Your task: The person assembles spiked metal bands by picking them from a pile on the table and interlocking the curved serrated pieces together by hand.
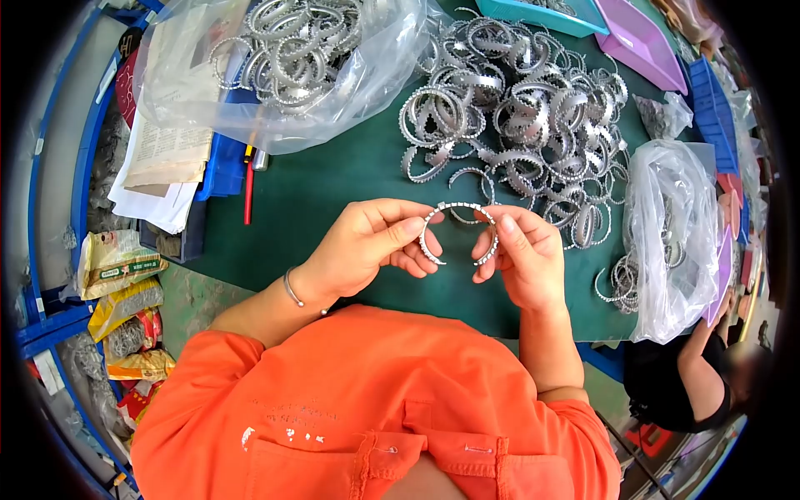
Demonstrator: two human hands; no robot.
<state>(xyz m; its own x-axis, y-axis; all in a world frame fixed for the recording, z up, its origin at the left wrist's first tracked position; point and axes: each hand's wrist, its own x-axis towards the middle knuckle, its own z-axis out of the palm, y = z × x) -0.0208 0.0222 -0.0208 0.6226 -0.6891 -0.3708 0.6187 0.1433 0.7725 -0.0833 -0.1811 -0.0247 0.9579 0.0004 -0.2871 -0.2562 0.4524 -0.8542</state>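
A silver open ring with a toothed edge (460, 206) is held between both hands, its gap facing my body. My left hand (383, 237) pinches its left side between thumb and fingers. On the right side, my right hand (518, 246) grips it the same way. Just beyond my hands lies a large heap of similar metal rings (533, 117) on the green table (333, 179). More of these rings (304, 50) sit in a clear plastic bag (367, 108) at the upper left.
At the right lies another clear bag (675, 225) with rings beside it. Teal (575, 18) and purple (637, 42) trays stand at the far edge. Papers (162, 154) and a red pen (248, 193) are at the left. Another person (704, 375) is at the lower right.
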